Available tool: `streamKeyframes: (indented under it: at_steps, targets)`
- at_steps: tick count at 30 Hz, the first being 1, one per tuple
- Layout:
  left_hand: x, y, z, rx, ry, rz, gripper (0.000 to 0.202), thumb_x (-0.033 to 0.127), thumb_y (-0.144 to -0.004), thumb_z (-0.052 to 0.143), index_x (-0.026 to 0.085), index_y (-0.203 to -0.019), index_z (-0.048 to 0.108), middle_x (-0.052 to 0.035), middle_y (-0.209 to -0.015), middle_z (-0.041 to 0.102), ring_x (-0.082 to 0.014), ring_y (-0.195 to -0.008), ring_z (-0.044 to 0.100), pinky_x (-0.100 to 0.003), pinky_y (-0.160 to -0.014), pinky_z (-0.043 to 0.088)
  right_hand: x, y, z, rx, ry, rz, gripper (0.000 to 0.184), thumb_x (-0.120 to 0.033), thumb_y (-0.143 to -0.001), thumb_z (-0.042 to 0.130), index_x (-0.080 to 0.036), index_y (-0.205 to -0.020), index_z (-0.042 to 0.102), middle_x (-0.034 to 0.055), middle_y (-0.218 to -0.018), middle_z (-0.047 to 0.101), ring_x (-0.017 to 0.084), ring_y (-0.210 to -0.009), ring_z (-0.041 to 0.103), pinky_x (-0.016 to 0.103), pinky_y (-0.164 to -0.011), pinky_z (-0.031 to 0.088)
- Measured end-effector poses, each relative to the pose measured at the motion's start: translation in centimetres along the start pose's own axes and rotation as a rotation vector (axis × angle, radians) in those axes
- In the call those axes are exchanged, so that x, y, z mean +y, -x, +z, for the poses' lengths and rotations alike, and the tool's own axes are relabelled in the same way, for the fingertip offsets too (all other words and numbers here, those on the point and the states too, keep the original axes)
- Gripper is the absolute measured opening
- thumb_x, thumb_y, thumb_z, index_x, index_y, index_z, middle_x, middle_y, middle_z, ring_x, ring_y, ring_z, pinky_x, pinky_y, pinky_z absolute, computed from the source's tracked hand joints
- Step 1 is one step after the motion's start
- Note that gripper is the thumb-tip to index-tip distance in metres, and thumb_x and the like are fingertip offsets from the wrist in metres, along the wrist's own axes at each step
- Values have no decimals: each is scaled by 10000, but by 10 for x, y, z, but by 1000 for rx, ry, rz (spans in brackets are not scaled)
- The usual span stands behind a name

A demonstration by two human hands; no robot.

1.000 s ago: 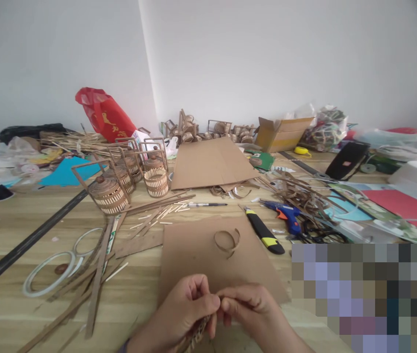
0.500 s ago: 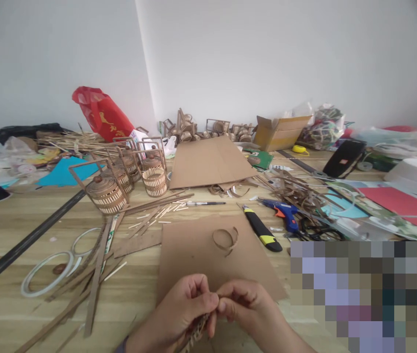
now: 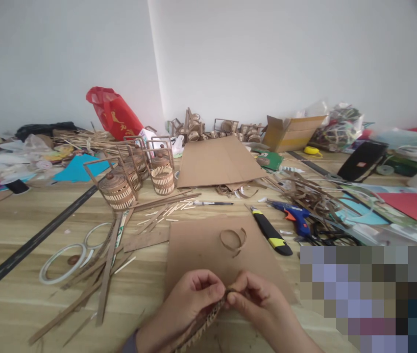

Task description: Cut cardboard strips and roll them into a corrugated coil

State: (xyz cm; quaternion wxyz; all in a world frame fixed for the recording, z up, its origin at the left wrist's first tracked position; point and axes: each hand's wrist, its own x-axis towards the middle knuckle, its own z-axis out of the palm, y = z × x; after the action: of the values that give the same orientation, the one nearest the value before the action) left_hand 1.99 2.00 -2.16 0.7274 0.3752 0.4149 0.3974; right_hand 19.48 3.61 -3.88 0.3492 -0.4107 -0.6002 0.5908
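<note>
My left hand [image 3: 188, 304] and my right hand [image 3: 257, 301] meet at the bottom centre, both pinched on a ribbed cardboard strip [image 3: 203, 324] that runs down to the lower left between them. They hover over a flat brown cardboard sheet [image 3: 193, 247] on the wooden table [image 3: 17, 314]. A curled cardboard ring [image 3: 233, 239] lies on that sheet just beyond my fingers. A black and yellow utility knife [image 3: 270, 231] and a blue glue gun [image 3: 296, 218] lie to the right of the sheet.
Small woven cardboard baskets in frames [image 3: 118, 184] stand at centre left, with loose cardboard strips [image 3: 101, 274] and tape rings [image 3: 61, 257] nearer. A larger cardboard sheet [image 3: 219, 162], a red bag [image 3: 114, 115], an open box [image 3: 292, 131] and coloured paper crowd the back. A blurred patch covers the lower right.
The camera has swung slightly to the left, so everything sits a little further right. My hands stay pinched together; more of the ribbed strip shows below them.
</note>
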Motion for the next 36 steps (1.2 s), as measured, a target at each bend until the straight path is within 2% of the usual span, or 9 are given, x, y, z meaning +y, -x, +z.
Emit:
streamKeyframes:
  at_steps: [3,6,10,15,19,23,29,36]
  targets:
    - [-3,0,0,62,-2,3,501,557,-531,845,132,-647,607,19,-569,574,-68,-496,390,-215,-506,270,4,-1,0,0,24,5,468,-605,-712,724,-196,-632,512,-17,-607,590,122,-585,529,230,-564,414]
    - [-5,0,0,100,-60,11,408,486,-576,819,129,-646,633,29,-552,554,-75,-501,388,-220,-516,276,7,-2,0,-14,42,12,474,-601,-711,725,-196,-624,495,-30,-600,541,113,-576,472,224,-552,373]
    - [-3,3,1,94,-169,38,351,466,-624,762,142,-640,629,43,-508,507,-83,-473,384,-225,-491,288,4,-3,1,-22,30,37,528,-631,-653,749,-196,-591,456,-45,-579,471,104,-563,410,221,-537,325]
    - [1,5,3,72,-253,71,321,451,-660,703,146,-634,607,31,-517,505,-97,-474,413,-232,-488,317,3,-4,-1,-23,4,45,501,-598,-622,790,-186,-591,507,-36,-572,514,109,-562,448,225,-539,345]
    - [3,6,6,105,-294,83,276,415,-675,656,145,-647,606,29,-544,511,-98,-493,419,-231,-500,316,3,-5,-2,-69,-49,40,373,-548,-673,782,-191,-728,689,9,-670,666,150,-638,585,247,-606,445]
    - [2,4,8,153,-303,67,230,384,-652,624,160,-623,581,37,-533,503,-98,-497,411,-231,-502,308,-3,-3,-3,-102,72,-3,284,-502,-771,718,-235,-836,787,43,-822,749,202,-780,666,279,-721,498]
    - [-1,0,2,191,-264,25,244,407,-621,627,167,-635,581,39,-518,521,-92,-469,381,-237,-488,276,-10,-1,-6,-172,164,-54,349,-492,-890,585,-253,-1075,760,49,-890,739,210,-851,662,293,-770,505]
    - [-1,-3,-3,180,-235,16,261,422,-613,651,168,-637,593,19,-552,575,-97,-493,397,-240,-511,287,-11,-2,-6,-177,220,-93,410,-507,-935,495,-223,-1112,732,65,-914,721,183,-809,649,265,-713,513]
